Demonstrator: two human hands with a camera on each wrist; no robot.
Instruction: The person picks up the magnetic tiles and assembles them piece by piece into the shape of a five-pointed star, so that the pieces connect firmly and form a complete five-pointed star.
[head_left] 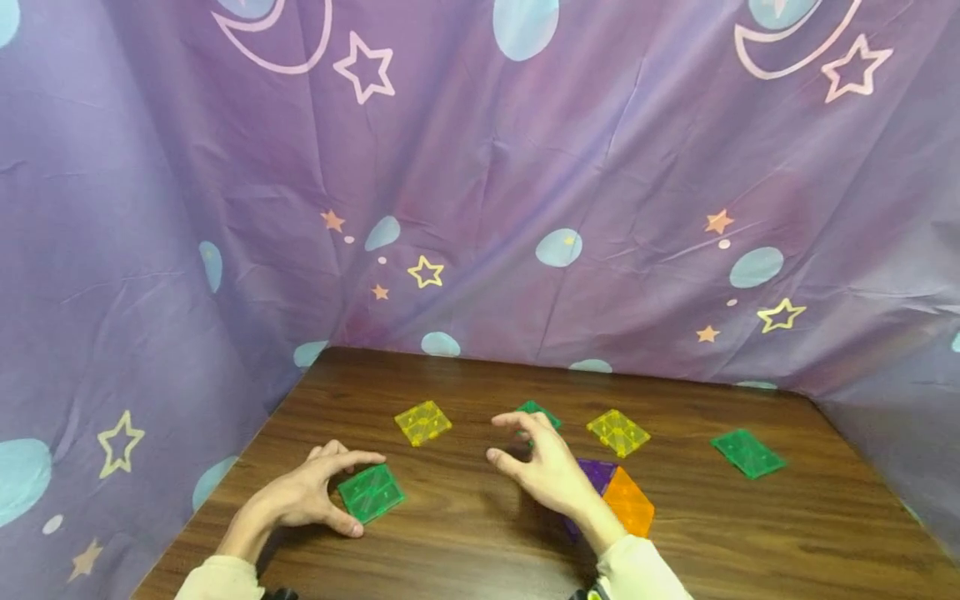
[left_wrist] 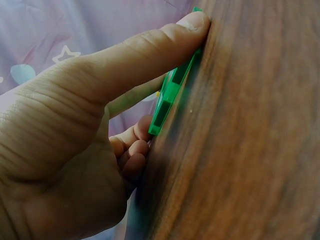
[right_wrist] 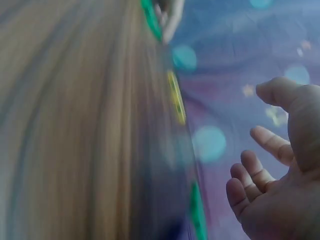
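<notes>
On the left of the table, my left hand (head_left: 303,493) holds a translucent green magnetic tile (head_left: 372,494) between thumb and index finger. The left wrist view shows the thumb against that tile's edge (left_wrist: 171,92), tilted a little to the wood. My right hand (head_left: 552,468) hovers mid-table, its fingers loosely spread and nothing in them. Partly hidden behind its fingers is another green tile (head_left: 534,407). Beneath and beside the right wrist lie purple tiles (head_left: 600,472) and an orange tile (head_left: 630,502), partly covered by the arm.
Farther back lie a yellow tile (head_left: 423,422) left of the right hand and a second yellow tile (head_left: 618,432) to its right. A green tile (head_left: 747,453) rests at the far right. Behind the brown table (head_left: 465,558) hangs a purple cloth (head_left: 480,183) with stars and moons.
</notes>
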